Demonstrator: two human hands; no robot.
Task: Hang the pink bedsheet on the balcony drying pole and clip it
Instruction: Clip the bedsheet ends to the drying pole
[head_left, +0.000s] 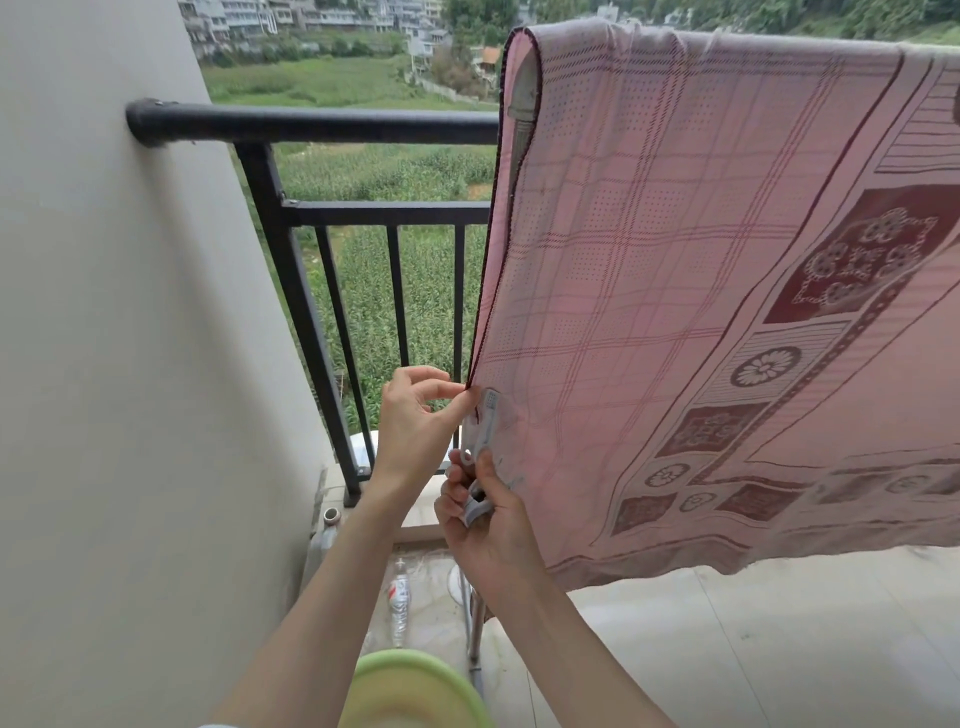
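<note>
Head view: the pink bedsheet (675, 260) is being seen draped over a high pole that is hidden under the cloth, its left edge being pinched between the fingertips of the left hand (415, 421) while a grey clip (480, 462) is being clamped in the curled fingers of the right hand (485, 525). Being judged soft, light and limp, the sheet is best being taken at its hemmed edge; the clip's jaws are being hard to make out against the cloth.
</note>
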